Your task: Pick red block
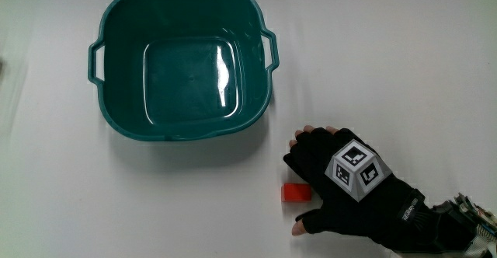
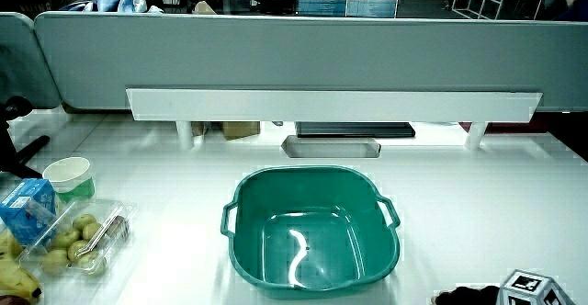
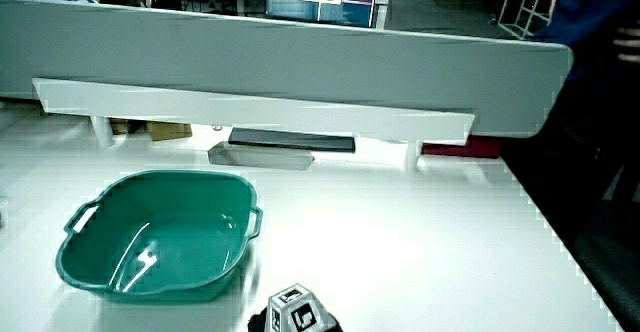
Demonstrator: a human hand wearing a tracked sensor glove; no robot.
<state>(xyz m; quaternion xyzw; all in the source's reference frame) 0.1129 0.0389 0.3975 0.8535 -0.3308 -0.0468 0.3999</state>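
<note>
- My hand (image 1: pixel 342 182) lies low over the white table (image 1: pixel 404 64), with the red block (image 1: pixel 296 193) right at it, between my thumb and my fingers.
- My fingers (image 1: pixel 304 143) and thumb (image 1: pixel 309 225) are spread wide around the block, open like a C. From above, the block meets the edge of my glove, but I can't tell whether I'm really touching it, and I'm not pinching it.
- The patterned cube (image 1: pixel 356 169) sits on the back of my glove; it also shows in both side views (image 2: pixel 531 288) (image 3: pixel 296 310), nearer to me than the tub.
- My forearm (image 1: pixel 435 231) runs off from the hand toward about 4 o'clock.
- The block rests flat on the table, at roughly 5 o'clock from the green tub (image 1: pixel 182 60), apart from it and nearer to me.
- The tub stands upright with a handle on each of two sides, and nothing shows inside it but a glossy bottom.
- In a side view, a paper cup (image 2: pixel 70 176), a blue carton (image 2: pixel 28 208) and a clear box of small green fruit (image 2: pixel 78 239) sit at about 9 o'clock from the tub, well apart from it.
- In both side views a grey partition (image 2: pixel 294 57) (image 3: pixel 300 62) closes the table's edge farthest from me.
</note>
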